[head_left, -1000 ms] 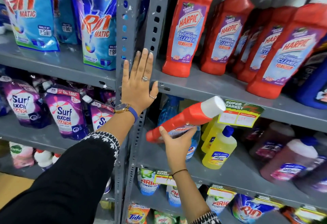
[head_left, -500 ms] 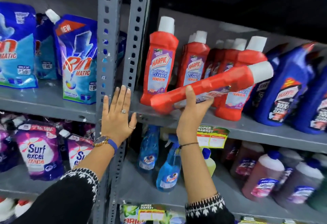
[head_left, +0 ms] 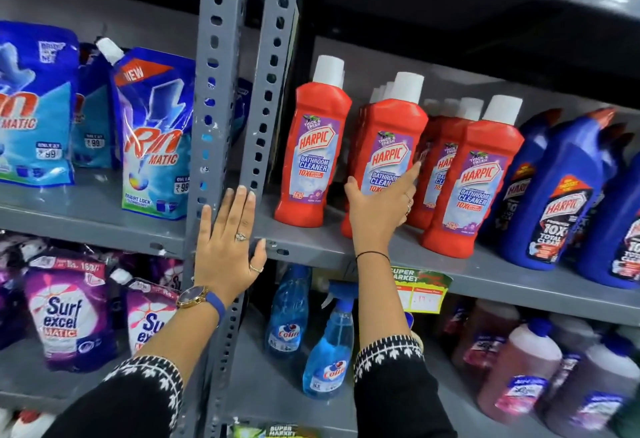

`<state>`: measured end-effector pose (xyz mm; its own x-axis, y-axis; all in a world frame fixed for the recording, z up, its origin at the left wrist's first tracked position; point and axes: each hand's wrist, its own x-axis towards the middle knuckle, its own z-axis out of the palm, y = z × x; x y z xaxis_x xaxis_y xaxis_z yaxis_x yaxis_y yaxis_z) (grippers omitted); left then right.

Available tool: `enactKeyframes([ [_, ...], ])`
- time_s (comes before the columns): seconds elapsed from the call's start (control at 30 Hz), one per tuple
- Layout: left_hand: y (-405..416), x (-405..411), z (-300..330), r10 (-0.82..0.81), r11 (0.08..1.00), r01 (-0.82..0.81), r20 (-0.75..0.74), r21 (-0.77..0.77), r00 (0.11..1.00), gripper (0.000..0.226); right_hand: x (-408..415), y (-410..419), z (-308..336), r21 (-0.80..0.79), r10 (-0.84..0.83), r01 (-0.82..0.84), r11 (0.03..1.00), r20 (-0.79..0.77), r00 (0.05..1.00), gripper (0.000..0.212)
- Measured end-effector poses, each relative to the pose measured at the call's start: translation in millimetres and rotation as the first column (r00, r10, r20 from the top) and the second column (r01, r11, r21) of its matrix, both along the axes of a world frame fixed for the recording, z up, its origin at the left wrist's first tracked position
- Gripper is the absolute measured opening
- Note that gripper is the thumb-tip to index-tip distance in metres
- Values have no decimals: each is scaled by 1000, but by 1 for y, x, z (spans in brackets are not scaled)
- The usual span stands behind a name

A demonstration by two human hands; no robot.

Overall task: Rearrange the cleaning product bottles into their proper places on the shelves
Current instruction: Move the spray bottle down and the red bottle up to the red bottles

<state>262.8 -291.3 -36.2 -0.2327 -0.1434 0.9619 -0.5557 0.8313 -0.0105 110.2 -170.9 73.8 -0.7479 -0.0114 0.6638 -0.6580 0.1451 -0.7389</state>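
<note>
A red Harpic bathroom cleaner bottle (head_left: 388,147) with a white cap stands upright at the front of the upper right shelf (head_left: 485,275), among other red Harpic bottles (head_left: 474,178). My right hand (head_left: 377,205) wraps around its lower part from the front, thumb on the left side and fingers on the right. Another red Harpic bottle (head_left: 315,150) stands alone to its left. My left hand (head_left: 227,247) lies flat, fingers apart, against the grey perforated upright (head_left: 221,91) between the two shelf bays.
Blue Harpic bottles (head_left: 561,192) fill the right end of the same shelf. Rin pouches (head_left: 156,133) sit on the upper left shelf, Surf Excel pouches (head_left: 65,316) below them. Colin spray bottles (head_left: 329,347) and dark red jugs (head_left: 519,365) occupy the lower right shelf.
My right hand has lifted the red Harpic bottle from the lower shelf, carried it tilted up to the upper shelf and stood it upright there. My left hand stayed on the upright.
</note>
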Motion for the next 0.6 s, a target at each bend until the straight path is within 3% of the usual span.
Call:
enactKeyframes([
  [0.17,-1,0,0,-5,1000,5,1,5,1000,77,-5,-4,-2,19,-67,67,998,1,998,105],
  [0.6,0,0,1,0,1000,0,6,8,1000,76,-9,-4,-6,-21,-64,62,998,-71,995,101],
])
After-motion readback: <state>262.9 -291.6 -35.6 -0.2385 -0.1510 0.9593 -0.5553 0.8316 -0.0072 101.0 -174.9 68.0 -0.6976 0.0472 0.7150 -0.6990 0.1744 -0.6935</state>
